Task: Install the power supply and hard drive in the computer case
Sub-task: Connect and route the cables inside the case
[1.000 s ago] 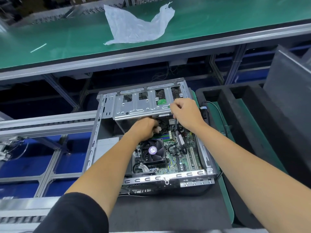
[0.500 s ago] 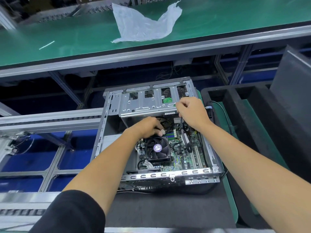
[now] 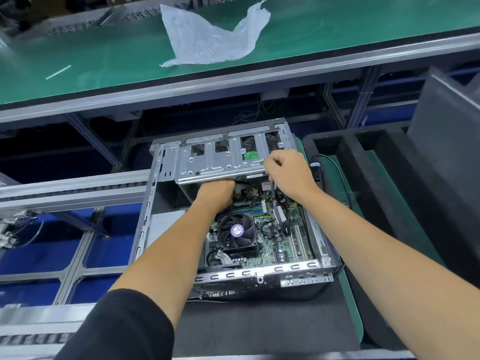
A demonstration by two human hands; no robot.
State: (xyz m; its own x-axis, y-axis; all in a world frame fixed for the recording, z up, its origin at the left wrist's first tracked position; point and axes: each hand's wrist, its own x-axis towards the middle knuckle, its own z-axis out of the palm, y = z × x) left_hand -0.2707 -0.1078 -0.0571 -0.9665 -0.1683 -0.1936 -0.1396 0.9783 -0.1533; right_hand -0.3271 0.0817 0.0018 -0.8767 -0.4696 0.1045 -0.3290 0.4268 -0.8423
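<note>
The open computer case lies on a dark pad, its motherboard and CPU fan exposed. A metal drive cage spans the far end, and a green circuit board of a drive shows through one of its cut-outs. My left hand reaches under the cage's front edge with curled fingers, pinching a white cable connector that is mostly hidden. My right hand sits at the cage's front right corner, fingers curled round a black cable that runs down over the board.
A pale grey box fills the case's left side. Behind the case runs a green conveyor belt with a crumpled plastic bag. A black foam tray stands to the right, roller rails to the left.
My left hand has pushed further under the cage, so the white connector is nearly out of sight. My right hand stays at the cage's right corner.
</note>
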